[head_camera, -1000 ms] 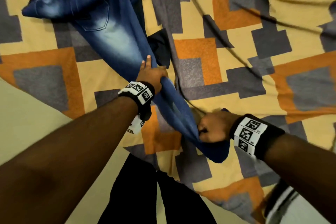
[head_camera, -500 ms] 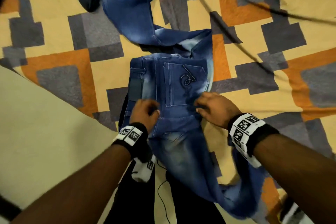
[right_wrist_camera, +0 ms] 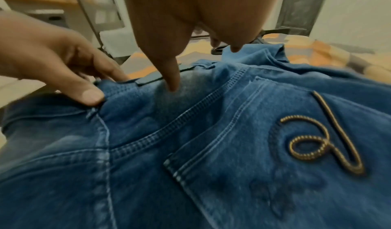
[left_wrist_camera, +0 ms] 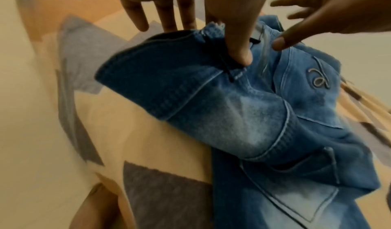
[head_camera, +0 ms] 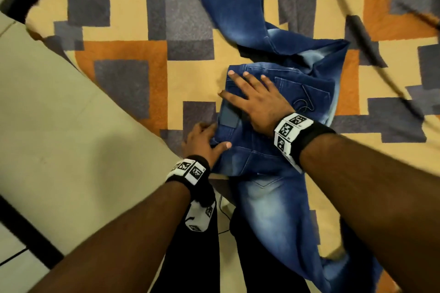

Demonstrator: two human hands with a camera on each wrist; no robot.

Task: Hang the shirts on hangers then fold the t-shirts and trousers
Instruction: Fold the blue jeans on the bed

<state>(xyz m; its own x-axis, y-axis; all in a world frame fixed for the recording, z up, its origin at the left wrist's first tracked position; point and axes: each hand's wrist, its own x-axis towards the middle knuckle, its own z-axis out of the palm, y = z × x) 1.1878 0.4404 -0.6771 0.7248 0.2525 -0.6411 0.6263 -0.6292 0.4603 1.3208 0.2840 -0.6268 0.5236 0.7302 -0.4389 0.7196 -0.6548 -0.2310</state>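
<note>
We see blue jeans (head_camera: 269, 159) folded on the patterned bedspread (head_camera: 133, 54), right hand (head_camera: 257, 102) flat, fingers spread on the seat, left hand (head_camera: 202, 143) pinching the waistband edge.

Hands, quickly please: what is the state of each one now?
Left hand: grips the edge of the jeans, thumb on top.
Right hand: open, fingers spread, pressing flat on the jeans.

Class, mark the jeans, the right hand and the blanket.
jeans (head_camera: 273, 211): head view, faded leg.
right hand (head_camera: 259, 104): head view, back of the hand.
blanket (head_camera: 119, 52): head view, orange patch.
</note>
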